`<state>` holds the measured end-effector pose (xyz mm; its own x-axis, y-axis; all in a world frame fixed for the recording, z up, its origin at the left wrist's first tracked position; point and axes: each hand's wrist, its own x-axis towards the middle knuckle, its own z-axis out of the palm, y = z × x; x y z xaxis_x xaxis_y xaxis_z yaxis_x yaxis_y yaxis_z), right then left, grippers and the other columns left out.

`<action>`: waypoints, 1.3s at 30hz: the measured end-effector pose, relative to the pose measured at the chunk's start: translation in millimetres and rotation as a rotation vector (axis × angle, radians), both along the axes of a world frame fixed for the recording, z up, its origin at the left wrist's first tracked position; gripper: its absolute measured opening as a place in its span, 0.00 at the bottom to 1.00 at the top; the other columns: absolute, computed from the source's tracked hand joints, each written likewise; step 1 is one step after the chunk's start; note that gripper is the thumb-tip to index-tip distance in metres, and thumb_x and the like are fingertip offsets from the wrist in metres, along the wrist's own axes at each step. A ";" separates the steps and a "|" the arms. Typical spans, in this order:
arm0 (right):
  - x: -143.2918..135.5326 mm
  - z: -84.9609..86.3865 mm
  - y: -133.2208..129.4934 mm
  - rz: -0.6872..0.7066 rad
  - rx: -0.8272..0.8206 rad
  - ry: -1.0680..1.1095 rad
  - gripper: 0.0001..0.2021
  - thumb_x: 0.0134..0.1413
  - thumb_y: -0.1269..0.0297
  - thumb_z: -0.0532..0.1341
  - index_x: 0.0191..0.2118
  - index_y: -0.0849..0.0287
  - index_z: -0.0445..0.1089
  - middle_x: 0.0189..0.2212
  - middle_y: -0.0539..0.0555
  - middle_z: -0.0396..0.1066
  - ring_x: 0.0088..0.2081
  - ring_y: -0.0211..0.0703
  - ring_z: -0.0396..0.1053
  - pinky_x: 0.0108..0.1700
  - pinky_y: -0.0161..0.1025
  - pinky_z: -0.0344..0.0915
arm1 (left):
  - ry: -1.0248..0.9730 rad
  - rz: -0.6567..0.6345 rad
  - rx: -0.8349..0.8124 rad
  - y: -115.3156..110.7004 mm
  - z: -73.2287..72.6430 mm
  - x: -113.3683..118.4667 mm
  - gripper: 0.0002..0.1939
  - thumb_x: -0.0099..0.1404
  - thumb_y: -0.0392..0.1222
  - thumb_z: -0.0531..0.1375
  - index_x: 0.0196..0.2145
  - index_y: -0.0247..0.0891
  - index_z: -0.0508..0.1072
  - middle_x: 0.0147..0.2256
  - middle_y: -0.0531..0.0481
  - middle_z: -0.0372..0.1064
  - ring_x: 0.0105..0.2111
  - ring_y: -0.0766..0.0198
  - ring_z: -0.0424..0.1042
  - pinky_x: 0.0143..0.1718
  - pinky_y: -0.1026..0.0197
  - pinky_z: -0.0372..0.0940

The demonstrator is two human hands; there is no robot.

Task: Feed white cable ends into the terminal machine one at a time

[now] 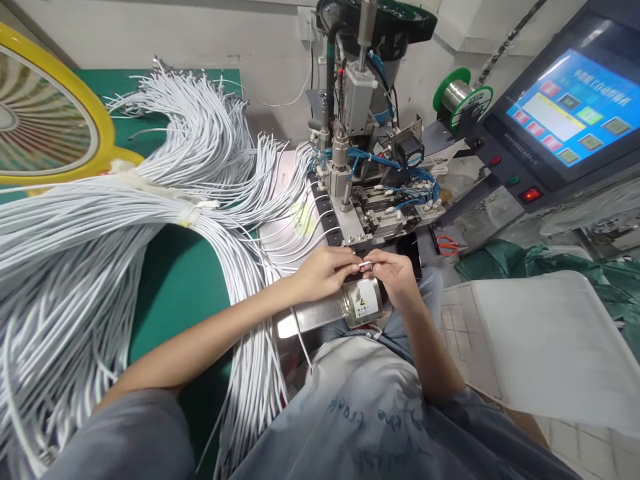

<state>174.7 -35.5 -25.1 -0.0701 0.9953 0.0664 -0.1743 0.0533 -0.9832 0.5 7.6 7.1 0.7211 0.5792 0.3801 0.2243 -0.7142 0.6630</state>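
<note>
My left hand (327,270) pinches a white cable (364,265) near its end, just in front of the machine. Close against it, my right hand (395,273) has its fingertips closed on the tip of the same cable. What the tip carries is too small to make out. Below both hands is a glass jar (364,300) with a white label. Several white cables (305,250) run side by side into the left edge of the soldering machine (350,200), beyond my left hand.
Large bundles of white cable (200,133) cover the green table (185,287) at left, beside a yellow fan (107,127). A solder wire spool (457,93) and a lit control screen (575,110) stand at right. Red-handled scissors (447,245) lie near a white bin (550,333).
</note>
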 end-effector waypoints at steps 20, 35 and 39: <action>4.6 18.1 4.6 -0.126 0.061 -0.439 0.10 0.44 0.60 0.61 0.22 0.61 0.71 0.17 0.47 0.59 0.20 0.32 0.53 0.21 0.33 0.51 | 0.060 0.078 0.015 2.8 -13.4 1.6 0.15 0.68 0.38 0.49 0.39 0.34 0.75 0.31 0.47 0.70 0.30 0.66 0.68 0.31 0.66 0.61; -25.6 -2.2 -2.4 -0.467 0.148 -0.381 0.12 0.52 0.59 0.58 0.26 0.59 0.74 0.21 0.52 0.66 0.26 0.39 0.62 0.27 0.37 0.60 | -0.081 0.261 -0.033 -5.5 -11.5 7.3 0.10 0.63 0.37 0.56 0.30 0.35 0.76 0.26 0.50 0.71 0.25 0.68 0.67 0.27 0.66 0.60; -13.8 6.8 -1.7 -0.422 0.313 -0.633 0.11 0.54 0.61 0.57 0.29 0.59 0.75 0.20 0.51 0.63 0.21 0.36 0.57 0.25 0.37 0.56 | -0.074 0.231 0.042 -1.4 -9.6 4.6 0.09 0.63 0.38 0.56 0.31 0.35 0.76 0.25 0.50 0.70 0.27 0.66 0.65 0.29 0.64 0.60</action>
